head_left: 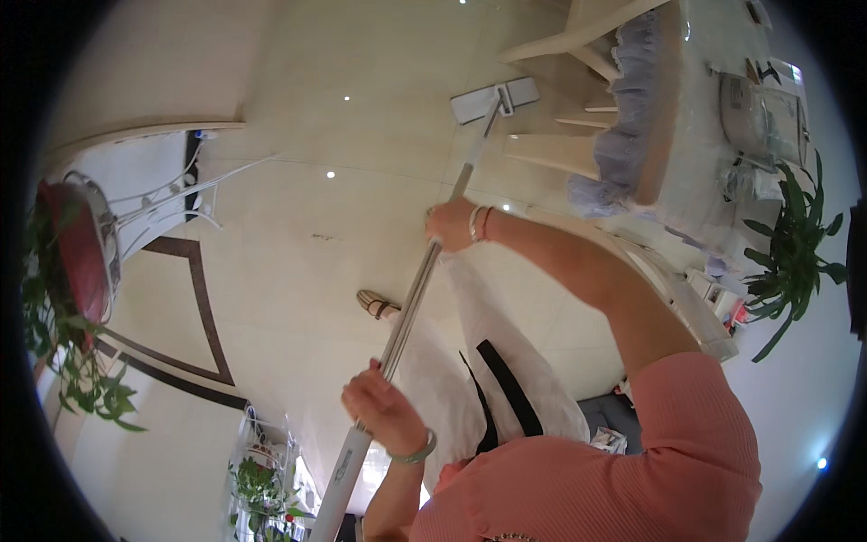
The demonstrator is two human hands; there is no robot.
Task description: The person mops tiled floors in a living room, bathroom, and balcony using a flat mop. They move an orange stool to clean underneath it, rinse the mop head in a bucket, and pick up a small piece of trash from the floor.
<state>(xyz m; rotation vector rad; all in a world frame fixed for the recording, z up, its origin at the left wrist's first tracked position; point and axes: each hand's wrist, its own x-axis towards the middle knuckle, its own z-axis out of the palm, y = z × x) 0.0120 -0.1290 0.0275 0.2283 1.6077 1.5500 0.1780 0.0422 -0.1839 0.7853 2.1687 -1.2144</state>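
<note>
Mop in use on a tiled floor, seen from within the room. Nearest, the left hand (386,414), a bangle at its wrist, is closed around the upper pole of the mop (411,312), just above the thick grey-white handle sleeve (339,483) in the view. Farther along, the right hand (452,224) is also closed on the pole, its arm stretched out; both grips are thus gripping the mop. Beyond the pale trousers (474,312), one striped shoe (372,303) stands on the floor (289,271). Farthest out, the flat head (479,104) lies on the tiles, just beside pale furniture legs (560,155) and near the frilled cloth (637,95) hanging from the worktop (691,117). The step in hand appears to be a wiping stroke at full reach. The next move probably calls for keeping the head flat, the right hand steering it clear of the legs while the left hand guides the pole's upper end. Whether the tiles are damp cannot be told.
</note>
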